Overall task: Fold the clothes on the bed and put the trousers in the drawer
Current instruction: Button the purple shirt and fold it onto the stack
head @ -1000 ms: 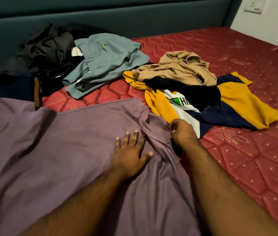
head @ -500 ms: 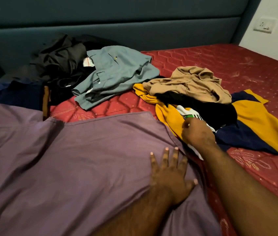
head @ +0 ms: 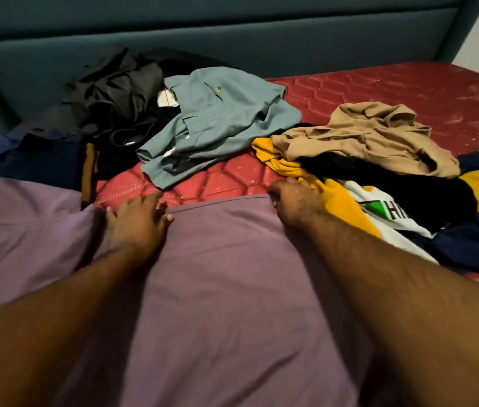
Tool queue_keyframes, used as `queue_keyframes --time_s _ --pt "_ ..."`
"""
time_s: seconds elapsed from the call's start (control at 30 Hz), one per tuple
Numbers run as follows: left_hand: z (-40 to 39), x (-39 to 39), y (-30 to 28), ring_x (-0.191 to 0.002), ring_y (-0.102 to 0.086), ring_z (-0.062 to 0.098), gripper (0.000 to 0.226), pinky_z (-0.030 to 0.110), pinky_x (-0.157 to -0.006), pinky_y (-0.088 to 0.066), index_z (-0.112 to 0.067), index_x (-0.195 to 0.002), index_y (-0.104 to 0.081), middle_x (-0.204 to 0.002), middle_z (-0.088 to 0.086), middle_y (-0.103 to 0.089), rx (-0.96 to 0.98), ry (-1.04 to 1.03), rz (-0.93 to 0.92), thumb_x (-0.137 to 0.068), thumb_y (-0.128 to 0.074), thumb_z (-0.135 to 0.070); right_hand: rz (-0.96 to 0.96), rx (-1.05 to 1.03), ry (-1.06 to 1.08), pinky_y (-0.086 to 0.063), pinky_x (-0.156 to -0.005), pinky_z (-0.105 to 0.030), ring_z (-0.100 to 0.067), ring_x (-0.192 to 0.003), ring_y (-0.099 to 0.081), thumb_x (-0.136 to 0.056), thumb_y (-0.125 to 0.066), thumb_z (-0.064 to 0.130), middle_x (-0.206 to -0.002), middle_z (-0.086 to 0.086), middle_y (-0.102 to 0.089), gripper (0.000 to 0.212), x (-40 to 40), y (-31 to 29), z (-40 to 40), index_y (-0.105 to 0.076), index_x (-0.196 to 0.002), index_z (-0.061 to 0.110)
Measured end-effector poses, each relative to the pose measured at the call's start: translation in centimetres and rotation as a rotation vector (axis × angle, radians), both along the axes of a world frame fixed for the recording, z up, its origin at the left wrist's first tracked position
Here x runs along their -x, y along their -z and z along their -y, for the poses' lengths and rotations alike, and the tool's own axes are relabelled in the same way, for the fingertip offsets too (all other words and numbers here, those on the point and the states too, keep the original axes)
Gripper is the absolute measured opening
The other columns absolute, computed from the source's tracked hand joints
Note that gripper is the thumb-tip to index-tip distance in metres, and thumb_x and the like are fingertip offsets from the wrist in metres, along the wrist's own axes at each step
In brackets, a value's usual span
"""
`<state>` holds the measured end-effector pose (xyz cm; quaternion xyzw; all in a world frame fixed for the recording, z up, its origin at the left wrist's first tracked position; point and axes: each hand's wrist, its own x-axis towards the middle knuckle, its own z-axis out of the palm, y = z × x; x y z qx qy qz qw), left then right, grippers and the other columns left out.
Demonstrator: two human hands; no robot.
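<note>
A single wide-angle camera sat on the person's head, looking forward and down across the quilted red mattress (head: 379, 92) toward the padded teal headboard (head: 232, 45). It hung close over the spread purple cotton garment (head: 217, 289), both forearms filling the lower frame. No second view shared the scene.
</note>
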<state>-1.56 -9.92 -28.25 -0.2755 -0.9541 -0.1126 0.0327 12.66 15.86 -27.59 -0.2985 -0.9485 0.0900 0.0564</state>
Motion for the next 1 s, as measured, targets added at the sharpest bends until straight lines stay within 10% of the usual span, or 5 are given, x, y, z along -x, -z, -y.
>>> queue_keyframes --time_s 0.2,0.47,0.7,0.9,1.0 --pt "1.6 5.3 0.3 -0.084 -0.056 0.035 0.026 0.044 -0.073 -0.046 -0.015 -0.083 -0.055 -0.087 0.013 -0.059 -0.081 0.258 -0.115 -0.089 -0.064 -0.039 -0.067 -0.062 0.22 -0.046 -0.095 -0.043 -0.034 -0.118 -0.055 -0.09 -0.05 0.013 -0.126 -0.014 -0.058 0.031 2.9 0.1 -1.7 -0.054 -0.119 0.02" --pt "0.8 2.5 0.1 -0.116 -0.046 0.035 0.038 0.045 -0.091 -0.028 -0.021 -0.123 -0.058 -0.128 0.013 -0.052 -0.031 0.209 -0.248 -0.09 -0.058 -0.041 -0.255 -0.281 0.12 -0.039 -0.1 -0.049 -0.038 -0.122 -0.043 -0.087 -0.058 0.013 -0.137 -0.016 -0.04 0.05 1.5 -0.6 3.7 -0.045 -0.135 0.021" --pt "3.1 -14.4 0.2 -0.15 -0.011 0.025 0.09 0.053 -0.117 -0.01 -0.034 -0.153 -0.021 -0.163 0.001 -0.012 0.217 0.389 0.162 -0.074 0.006 -0.068 -0.207 0.062 0.321 -0.045 -0.09 -0.044 -0.036 -0.111 -0.053 -0.085 -0.061 0.026 -0.121 -0.014 -0.057 0.035 -17.0 0.1 6.2 -0.057 -0.12 0.02" --pt "3.1 -25.8 0.0 -0.151 0.0 0.028 0.079 0.055 -0.118 0.005 -0.036 -0.155 -0.008 -0.165 0.0 -0.002 0.239 0.513 0.222 -0.084 0.0 -0.07 -0.157 0.727 0.607 -0.048 -0.081 -0.032 -0.025 -0.092 -0.06 -0.074 -0.08 0.029 -0.104 -0.001 -0.061 0.043 -23.7 -1.9 7.9 -0.056 -0.107 0.015" --pt "3.6 -28.3 0.8 -0.143 -0.032 0.034 0.071 0.061 -0.111 -0.012 -0.034 -0.151 -0.032 -0.158 0.005 -0.031 0.301 0.513 0.256 -0.094 -0.012 -0.07 -0.134 0.717 0.659 -0.054 -0.084 -0.041 -0.032 -0.093 -0.065 -0.069 -0.08 0.022 -0.107 -0.014 -0.067 0.047 -24.0 -1.5 8.3 -0.062 -0.11 0.006"
